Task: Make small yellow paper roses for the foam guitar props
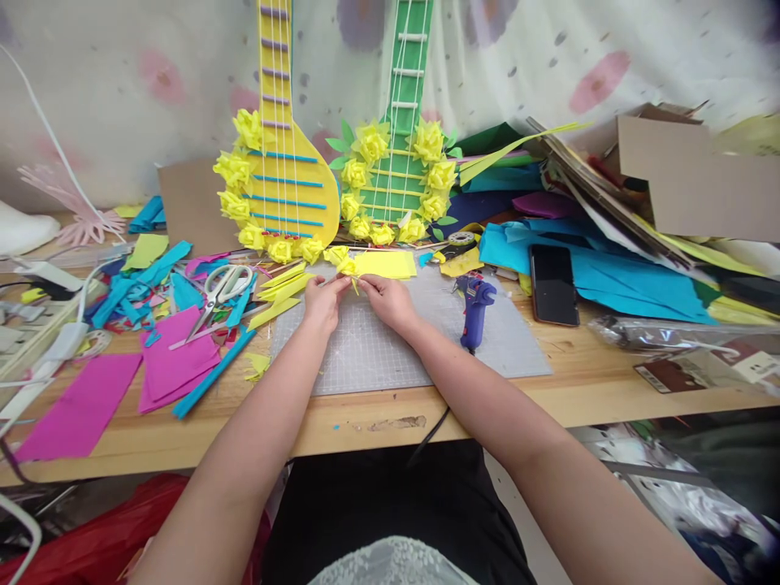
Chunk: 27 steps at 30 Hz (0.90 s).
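Note:
Over the back part of the grey cutting mat (378, 349), my left hand (324, 304) and my right hand (388, 301) meet at a small yellow paper flower (348, 265). Fingers of both hands are closed on its lower end, where a thin yellow tip pokes out below. Beside my left hand lie several yellow paper strips (281, 290). Behind my right hand is a flat stack of yellow paper (387, 264). A purple hot glue gun (474, 313) rests on the mat to the right.
A yellow paper guitar (298, 179) and a green one (396, 175), both trimmed with yellow flowers, stand at the back. Scissors (220, 292), magenta sheets (85, 406) and blue scraps lie left. A phone (554, 284), blue paper (634, 280) and cardboard (700, 179) are on the right.

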Motion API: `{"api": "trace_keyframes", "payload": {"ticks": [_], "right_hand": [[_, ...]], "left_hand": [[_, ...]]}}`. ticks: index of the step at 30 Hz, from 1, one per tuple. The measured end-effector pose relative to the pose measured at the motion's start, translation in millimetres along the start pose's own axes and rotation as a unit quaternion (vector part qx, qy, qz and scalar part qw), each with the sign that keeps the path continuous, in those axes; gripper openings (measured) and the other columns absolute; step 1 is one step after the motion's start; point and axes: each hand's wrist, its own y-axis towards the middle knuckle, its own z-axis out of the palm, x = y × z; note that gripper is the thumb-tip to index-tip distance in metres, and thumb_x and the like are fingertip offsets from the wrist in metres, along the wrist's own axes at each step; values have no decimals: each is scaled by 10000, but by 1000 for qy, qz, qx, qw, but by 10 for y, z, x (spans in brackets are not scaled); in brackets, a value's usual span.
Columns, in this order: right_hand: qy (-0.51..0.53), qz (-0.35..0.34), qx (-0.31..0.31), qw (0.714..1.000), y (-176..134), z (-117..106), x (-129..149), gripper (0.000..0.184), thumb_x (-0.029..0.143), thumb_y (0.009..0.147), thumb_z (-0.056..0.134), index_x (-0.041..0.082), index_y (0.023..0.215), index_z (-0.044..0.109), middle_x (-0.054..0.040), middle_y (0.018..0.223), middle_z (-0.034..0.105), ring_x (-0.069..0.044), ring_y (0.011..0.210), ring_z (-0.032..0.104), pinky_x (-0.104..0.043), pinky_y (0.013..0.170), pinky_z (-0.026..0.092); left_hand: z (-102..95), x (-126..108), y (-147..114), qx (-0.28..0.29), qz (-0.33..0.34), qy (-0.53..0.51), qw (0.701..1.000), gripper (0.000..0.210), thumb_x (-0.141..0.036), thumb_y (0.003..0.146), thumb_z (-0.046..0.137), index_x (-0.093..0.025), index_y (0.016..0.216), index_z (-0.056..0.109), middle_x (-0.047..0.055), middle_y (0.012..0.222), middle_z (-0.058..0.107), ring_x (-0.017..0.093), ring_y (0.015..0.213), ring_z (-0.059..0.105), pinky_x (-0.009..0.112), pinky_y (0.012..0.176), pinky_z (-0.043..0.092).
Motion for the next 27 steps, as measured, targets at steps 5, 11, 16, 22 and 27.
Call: {"api": "trace_keyframes", "payload": {"ticks": [5, 11, 16, 22, 27], "right_hand": [[-30, 6, 2, 1000, -29, 12, 0, 345, 394, 878, 330, 249, 987, 622, -13, 936, 679, -163, 842, 600, -242, 692, 393], [-50, 3, 4, 999, -47, 47, 35, 336, 401, 883, 308, 216, 973, 573, -34, 852, 663, -165, 743, 580, -239, 627, 359], [-41, 2, 5, 999, -43, 42, 21, 323, 421, 877, 325, 221, 965, 564, -14, 794, 645, -145, 697, 552, -226, 604, 332], [-55, -1, -7, 998, -37, 54, -2, 326, 450, 859, 353, 210, 901, 570, -6, 741, 634, -130, 625, 524, -225, 565, 295], [-73, -4, -13, 997, -24, 56, -6, 297, 428, 860, 361, 207, 874, 559, -11, 736, 636, -136, 629, 533, -228, 552, 280]], "left_hand": [[-4, 26, -31, 11, 25, 11, 1000, 489, 73, 545, 604, -212, 808, 306, -45, 688, 584, 88, 617, 601, 278, 763, 474], [1, 20, -58, 54, 21, -8, 998, 388, 50, 578, 583, -193, 757, 339, -35, 637, 583, 92, 638, 608, 259, 754, 474], [-16, -10, -57, 60, -5, -10, 998, 344, 36, 585, 589, -180, 724, 360, -33, 593, 564, 97, 594, 596, 272, 732, 487], [-7, -23, -64, 47, -9, -14, 999, 368, 48, 589, 586, -186, 738, 345, -35, 600, 570, 92, 578, 593, 270, 712, 502], [0, 1, -29, 39, 2, -28, 999, 385, 54, 603, 568, -195, 768, 325, -42, 626, 581, 86, 592, 606, 265, 727, 504]]}}
